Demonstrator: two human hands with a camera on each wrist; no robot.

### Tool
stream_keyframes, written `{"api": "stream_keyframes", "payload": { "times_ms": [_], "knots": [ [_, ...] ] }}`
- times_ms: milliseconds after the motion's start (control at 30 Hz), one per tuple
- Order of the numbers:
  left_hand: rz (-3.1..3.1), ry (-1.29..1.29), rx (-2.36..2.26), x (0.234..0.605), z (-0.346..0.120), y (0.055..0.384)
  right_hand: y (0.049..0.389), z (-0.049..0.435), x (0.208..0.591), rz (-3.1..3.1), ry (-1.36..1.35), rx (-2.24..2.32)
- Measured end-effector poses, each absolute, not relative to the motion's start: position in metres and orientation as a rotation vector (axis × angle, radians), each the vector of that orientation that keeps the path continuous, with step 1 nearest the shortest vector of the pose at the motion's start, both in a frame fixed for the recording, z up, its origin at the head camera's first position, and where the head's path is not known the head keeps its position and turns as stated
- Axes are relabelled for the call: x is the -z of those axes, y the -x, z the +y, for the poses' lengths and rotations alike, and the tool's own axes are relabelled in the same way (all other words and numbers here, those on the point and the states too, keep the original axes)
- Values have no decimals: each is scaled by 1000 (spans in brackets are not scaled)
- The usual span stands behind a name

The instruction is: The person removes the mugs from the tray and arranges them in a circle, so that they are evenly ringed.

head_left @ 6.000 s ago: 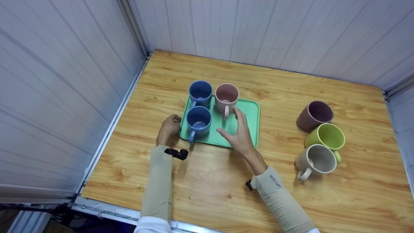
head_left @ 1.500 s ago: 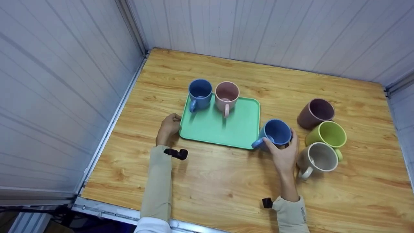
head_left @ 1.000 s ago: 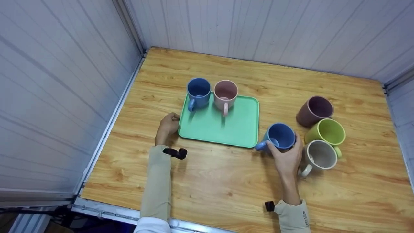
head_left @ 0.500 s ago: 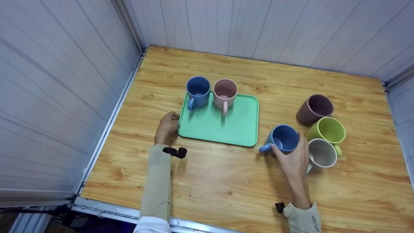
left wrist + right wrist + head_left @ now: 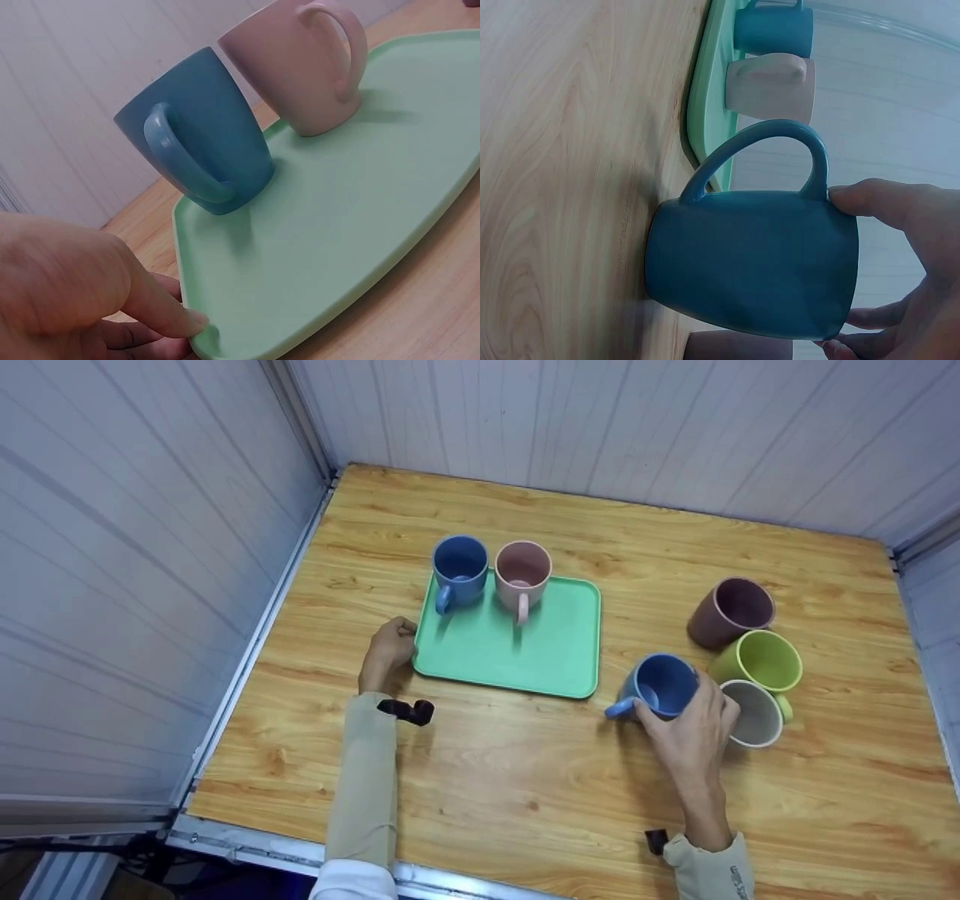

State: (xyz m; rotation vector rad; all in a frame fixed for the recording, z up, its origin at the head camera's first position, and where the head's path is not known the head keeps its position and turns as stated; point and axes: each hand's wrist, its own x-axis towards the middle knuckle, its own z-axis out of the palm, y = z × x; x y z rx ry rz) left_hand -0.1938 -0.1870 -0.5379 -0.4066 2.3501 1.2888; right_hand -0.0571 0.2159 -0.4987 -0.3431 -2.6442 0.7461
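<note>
My right hand (image 5: 691,735) grips a blue mug (image 5: 750,259) near its rim, thumb by the handle and fingers round the far side. The mug stands upright right at the tabletop, to the right of the green tray (image 5: 540,660). At the tray's left front corner, my left hand (image 5: 388,649) pinches the rim; in the left wrist view its thumb (image 5: 187,321) lies over the edge. A second blue mug (image 5: 202,135) and a pink mug (image 5: 300,67) stand side by side along the tray's back edge, handles facing forward.
On the right of the wooden table (image 5: 510,780) are a dark purple mug (image 5: 712,622), a yellow-green mug (image 5: 772,660) and a grey-white mug (image 5: 757,724), close together. My right hand partly covers the grey-white one. Panelled walls (image 5: 585,427) border the table.
The blue mug that stood at the tray's left front has been carried in my right hand onto the table at right, lately shifting slightly right and forward. My left hand stays at the tray.
</note>
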Motion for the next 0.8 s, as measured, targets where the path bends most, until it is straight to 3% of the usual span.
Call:
{"api": "stream_keyframes", "payload": {
  "times_ms": [300,800],
  "knots": [
    [2375,395,-1283,537,-186,194,56,217,490,-2730,544,-735],
    [2377,398,-1279,539,-187,195,56,224,494,-2676,548,-703]
  ]
}}
